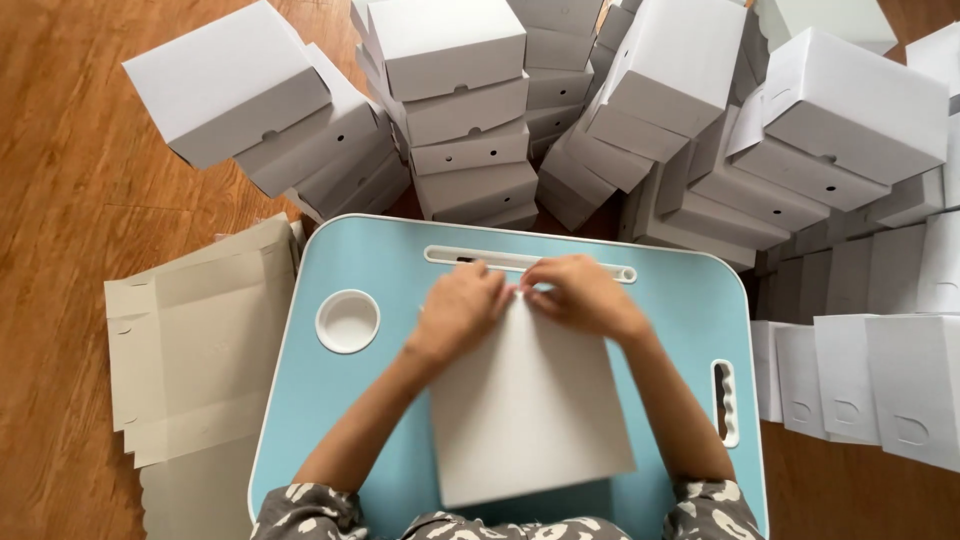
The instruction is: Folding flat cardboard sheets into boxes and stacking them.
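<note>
Item: flat white cardboard box blank (530, 410), lying on your light-blue lap table (390, 280), centred in front of you, its far edge just short of the long white slot (480, 256) at the table's back. Your left hand (460, 310) and right hand (580, 295) meet at that far edge, fingers pinched together on a small flap or tab; the exact hold is hidden under your knuckles. Handling, by judgement: light, thin card, stiff enough to lie flat yet quick to crease or dent, smooth and liable to slide on the tabletop; take it by the edges and along scored folds, not mid-panel. Orientation: roughly rectangular, long axis running from you toward the far edge, tilted slightly clockwise, the worked end pointing away. Nearby: round white cup recess (347, 321) to the left, stack of unfolded blanks (200, 350) on the wooden floor (70, 180), stacks of finished white boxes (460, 110) beyond the table, more flat blanks (870, 385) at right.
</note>
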